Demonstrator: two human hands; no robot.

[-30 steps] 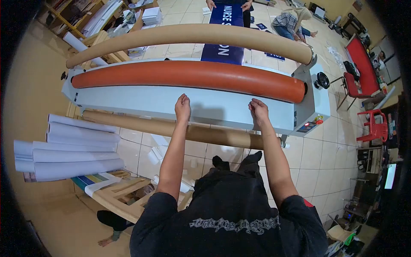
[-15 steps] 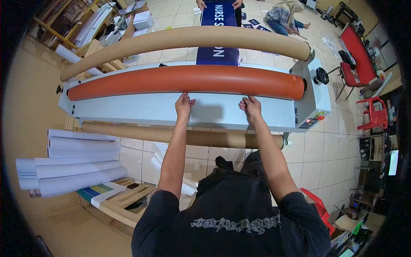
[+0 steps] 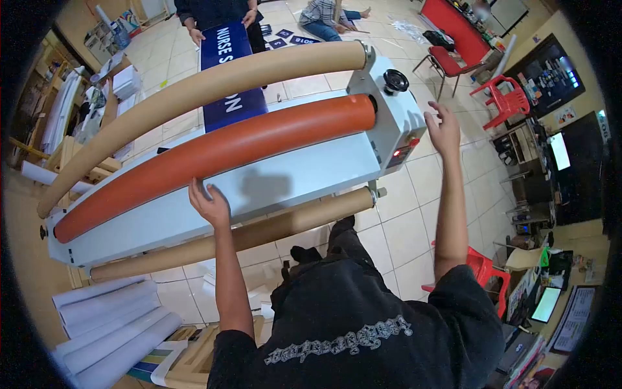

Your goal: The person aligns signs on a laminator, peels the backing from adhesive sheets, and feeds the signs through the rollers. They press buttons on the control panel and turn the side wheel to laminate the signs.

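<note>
A laminating machine with a pale blue-white body [image 3: 291, 175] stretches across in front of me, its long orange roller [image 3: 259, 146] lying over the top. Fingers apart, my left hand [image 3: 210, 204] is at the roller's near lower edge; whether it touches cannot be told. My right hand [image 3: 444, 128] is raised in the air beyond the machine's right end, fingers spread and holding nothing. Nearest to it are the black handwheel [image 3: 396, 80] and the control panel [image 3: 402, 153] with a lit red display. A dark blue "NURSE S…ON" sign [image 3: 223, 55] reaches the roller's far side.
A co-worker's hands [image 3: 195, 36] hold the sign's far end. Another person [image 3: 322, 23] sits on the floor near small blue signs [image 3: 304, 40]. Cardboard tubes [image 3: 259, 68] span the machine's back and front. White rolls [image 3: 116, 324] lie at lower left; red chairs [image 3: 502, 97] stand right.
My view has turned to the right. My right hand has left the roller's near edge, moved out past the machine's right end and opened. My left hand's fingers have spread, staying near the roller.
</note>
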